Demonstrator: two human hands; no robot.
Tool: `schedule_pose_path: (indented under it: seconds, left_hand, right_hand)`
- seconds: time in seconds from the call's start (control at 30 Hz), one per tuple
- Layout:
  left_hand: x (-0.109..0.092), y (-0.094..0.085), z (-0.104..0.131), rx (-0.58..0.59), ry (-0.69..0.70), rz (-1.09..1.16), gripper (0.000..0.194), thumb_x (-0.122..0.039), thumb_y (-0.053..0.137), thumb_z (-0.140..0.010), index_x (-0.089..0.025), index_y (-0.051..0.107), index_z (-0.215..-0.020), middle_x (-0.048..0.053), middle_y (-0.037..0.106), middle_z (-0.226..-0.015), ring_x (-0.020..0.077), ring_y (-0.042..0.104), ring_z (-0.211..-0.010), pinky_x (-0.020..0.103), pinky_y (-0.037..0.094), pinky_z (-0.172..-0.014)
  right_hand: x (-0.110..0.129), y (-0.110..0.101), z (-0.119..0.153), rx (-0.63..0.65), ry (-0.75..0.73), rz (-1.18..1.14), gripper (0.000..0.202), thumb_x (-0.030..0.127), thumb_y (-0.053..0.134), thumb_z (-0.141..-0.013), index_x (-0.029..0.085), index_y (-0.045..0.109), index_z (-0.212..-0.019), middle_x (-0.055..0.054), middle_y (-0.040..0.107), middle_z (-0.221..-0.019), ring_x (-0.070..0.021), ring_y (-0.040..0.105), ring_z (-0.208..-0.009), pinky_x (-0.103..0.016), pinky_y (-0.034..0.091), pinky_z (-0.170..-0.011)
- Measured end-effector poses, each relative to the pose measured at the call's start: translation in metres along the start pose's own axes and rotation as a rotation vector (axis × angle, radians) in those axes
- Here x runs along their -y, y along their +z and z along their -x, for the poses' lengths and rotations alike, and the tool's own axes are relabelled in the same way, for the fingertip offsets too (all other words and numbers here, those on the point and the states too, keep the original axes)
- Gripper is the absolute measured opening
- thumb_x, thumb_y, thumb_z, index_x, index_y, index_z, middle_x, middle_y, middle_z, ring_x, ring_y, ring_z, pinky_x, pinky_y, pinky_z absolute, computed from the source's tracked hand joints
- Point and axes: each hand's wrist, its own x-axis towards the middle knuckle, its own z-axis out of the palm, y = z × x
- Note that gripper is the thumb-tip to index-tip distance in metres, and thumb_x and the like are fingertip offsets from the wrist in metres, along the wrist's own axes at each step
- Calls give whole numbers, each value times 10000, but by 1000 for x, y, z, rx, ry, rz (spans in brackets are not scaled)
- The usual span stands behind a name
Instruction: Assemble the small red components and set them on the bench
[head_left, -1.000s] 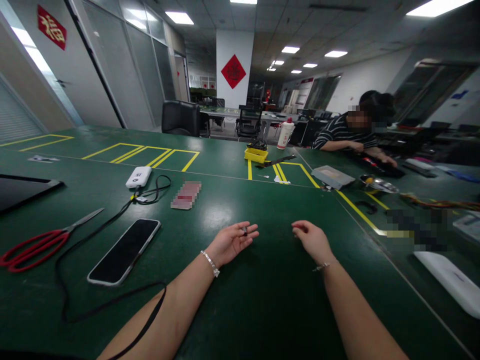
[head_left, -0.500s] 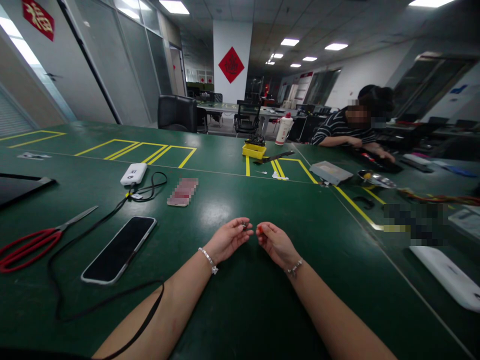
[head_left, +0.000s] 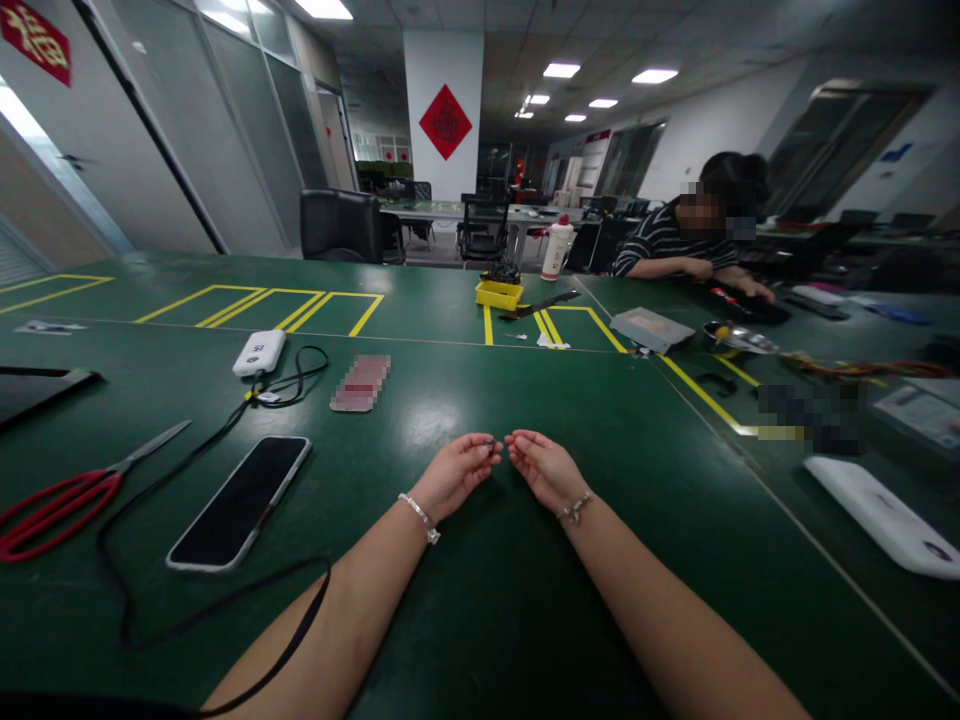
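My left hand (head_left: 463, 472) is raised over the green table (head_left: 450, 620), thumb and fingertips pinching a small dark object (head_left: 490, 445) too tiny to identify. Close by on the right, my right hand (head_left: 546, 468) has its thumb and fingers pressed together; a hint of red shows at the fingertips, and what they hold is mostly hidden. A small gap separates the two hands. Each wrist wears a bracelet. Left of my hands lie a pinkish, blurred-out card-like item (head_left: 361, 383) and a black-screened phone (head_left: 241, 503).
Red-handled scissors (head_left: 64, 512), a white device (head_left: 259, 353) and its black cable are on the left. Farther off stand a yellow tray (head_left: 499, 295) and a white bottle (head_left: 557, 250). A grey box (head_left: 652, 329) and white device (head_left: 881, 515) lie right, near a seated person (head_left: 667, 240).
My right hand has turned slightly, and the red-orange bit at its fingertips shows less. My left hand keeps its pinch. The whole view has shifted a little.
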Motion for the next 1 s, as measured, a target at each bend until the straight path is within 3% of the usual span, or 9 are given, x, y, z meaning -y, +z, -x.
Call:
schedule_pose_path:
  seconds: [0.27,0.53,0.8,1.0]
  left_hand:
    - [-2,1,0,5,-11,-20,148,-123,584,-731,-137,582,-879,54,635,-883,76,600,-693,164,454,-605]
    - [-1,1,-1,10,-18,-46,146,-202,572,-756,-129,596,-881,44,645,-781,65,596,-635,139,443,-547]
    - [0,1,-1,29,-1,-64,163,-123,602,-716,-132,597,-879,40,643,-825,61,592,-652,136,446,-565]
    - [-2,3,1,19,-31,-70,127,-179,558,-760,-112,605,-857,53,644,-758,68,585,-604,148,448,-548]
  right_hand:
    - [1,-5,4,82,-37,-54,152,246,707,-623,185,610,-723,22,625,-649,-50,541,-531,-150,463,-514]
    - [0,-1,5,175,-44,-22,247,135,753,-523,176,629,-731,17,648,-749,-53,580,-630,-162,478,-639]
    - [1,1,9,244,5,-58,190,198,698,-631,172,625,-804,2,647,-734,-55,568,-597,-162,471,-600]
    - [-2,-1,8,291,14,-58,155,291,651,-695,176,615,-793,11,620,-692,-66,553,-606,-191,454,-601]
